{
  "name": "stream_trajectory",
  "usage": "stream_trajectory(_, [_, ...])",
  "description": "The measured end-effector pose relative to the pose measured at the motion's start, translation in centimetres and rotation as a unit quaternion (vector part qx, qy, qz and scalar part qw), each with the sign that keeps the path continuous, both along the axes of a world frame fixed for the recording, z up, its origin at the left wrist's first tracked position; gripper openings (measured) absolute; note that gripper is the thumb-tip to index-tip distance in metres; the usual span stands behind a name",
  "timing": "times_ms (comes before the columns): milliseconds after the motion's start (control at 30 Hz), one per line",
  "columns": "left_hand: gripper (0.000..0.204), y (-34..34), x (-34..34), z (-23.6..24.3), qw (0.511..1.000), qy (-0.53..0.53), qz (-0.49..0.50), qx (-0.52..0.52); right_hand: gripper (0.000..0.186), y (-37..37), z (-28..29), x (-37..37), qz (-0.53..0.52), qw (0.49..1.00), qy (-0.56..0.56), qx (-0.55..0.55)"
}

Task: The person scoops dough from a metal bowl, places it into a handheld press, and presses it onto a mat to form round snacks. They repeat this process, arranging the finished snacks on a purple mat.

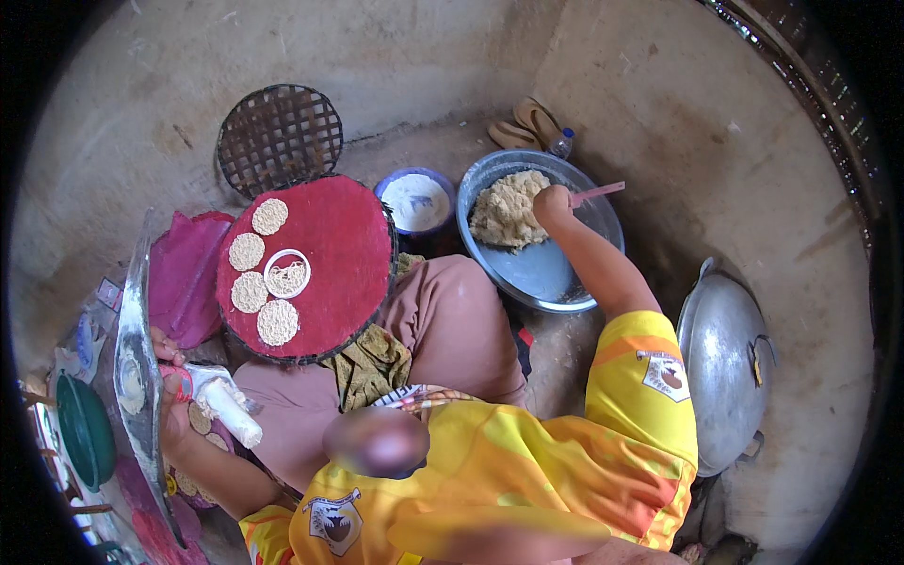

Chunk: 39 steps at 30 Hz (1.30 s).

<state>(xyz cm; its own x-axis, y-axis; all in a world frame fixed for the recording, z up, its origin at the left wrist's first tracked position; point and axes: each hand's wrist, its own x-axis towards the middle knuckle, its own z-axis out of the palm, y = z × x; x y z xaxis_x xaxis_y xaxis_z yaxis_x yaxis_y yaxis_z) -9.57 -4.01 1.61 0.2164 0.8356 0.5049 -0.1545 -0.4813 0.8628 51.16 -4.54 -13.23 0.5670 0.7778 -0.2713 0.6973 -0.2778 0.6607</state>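
My right hand [553,204] clamps a pink spoon [597,193] in the rice basin [556,282]; left hand [174,400] fingers wrap a white roller [231,411]. Red tray [339,254] of rice discs [247,251] sits between.

I see bare floor [659,113] open at the upper right, beyond the metal basin [556,273]. The basin's near half is free; my right hand [552,202] and the grain heap [507,209] fill its far side. Sandals [527,124] and a bottle [562,143] block the basin's far rim. A lid [723,358] closes the right flank. The red tray [325,259] offers clear room on its right half; four discs [259,268] and a ring [286,273] crowd its left. The white bowl [415,200] sits just between tray and basin. My knee [452,320] bars the centre.
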Motion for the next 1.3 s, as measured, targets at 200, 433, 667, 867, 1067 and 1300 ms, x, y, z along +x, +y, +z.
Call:
stream_trajectory(200, [0.05,0.2,-3.3,-3.7,0.999,0.018,0.047,0.003,0.023,-0.2,2.5,1.6,0.043,0.996,0.015,0.074])
stream_trajectory(433, [0.035,1.0,-6.2,-4.6,0.999,-0.031,-0.01,-0.033,0.023,0.7,9.7,4.9,-0.036,0.994,-0.03,0.097])
stream_trajectory(667, [0.043,0.6,-5.3,-6.3,0.995,-0.044,0.053,-0.065,0.017,-4.2,5.2,7.3,-0.008,0.991,-0.102,0.082])
stream_trajectory(867, [0.044,1.0,-4.7,-7.0,0.993,-0.018,0.091,-0.075,0.015,-6.6,-3.1,11.0,-0.056,0.984,-0.115,0.122])
stream_trajectory(1067, [0.044,1.3,-4.5,-7.3,0.99,-0.002,0.113,-0.087,0.016,-4.9,-5.4,12.8,0.028,0.993,-0.04,0.108])
stream_trajectory(1300, [0.045,1.3,-5.5,-7.7,0.987,0.003,0.131,-0.094,0.017,-5.4,-3.7,10.5,0.085,0.991,-0.028,0.102])
